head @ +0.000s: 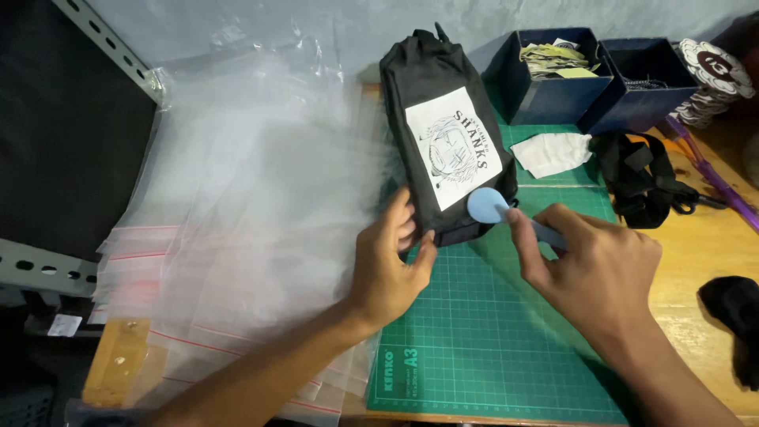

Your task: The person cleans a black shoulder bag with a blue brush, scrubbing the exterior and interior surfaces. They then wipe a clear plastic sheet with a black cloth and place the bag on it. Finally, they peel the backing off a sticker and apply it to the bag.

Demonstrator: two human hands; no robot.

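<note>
Black pouch (443,134): one, zippered fabric, lying lengthwise on the green cutting mat (490,340), far end toward the wall. One white rectangular label (455,146) with a line drawing sits on its upper face.

Clear plastic bags (237,213): one overlapping stack, count of single bags cannot be told; red seal strips show along their near edges. The stack covers the left part of the wooden table (704,261) and laps the mat's left edge.

Cutting mat: one, gridded, under the pouch and both hands.

Dark blue boxes: two, side by side at the back right. The left box (545,95) holds yellowish paper pieces; the right box (632,99) holds something dark that I cannot make out.

Black strap (636,178): one bundle, right of the pouch, partly off the mat. White cloth piece (557,152): one, between pouch and strap. Dark cloth (735,312): one, at the right edge.

Left hand (387,273): fingers curled against the pouch's near left corner, thumb beside them, touching the fabric; a full pinch cannot be confirmed.

Right hand (597,273): closed around the handle of one light blue flat tool (490,207); its round end rests against the pouch's near right corner, just below the label.
</note>
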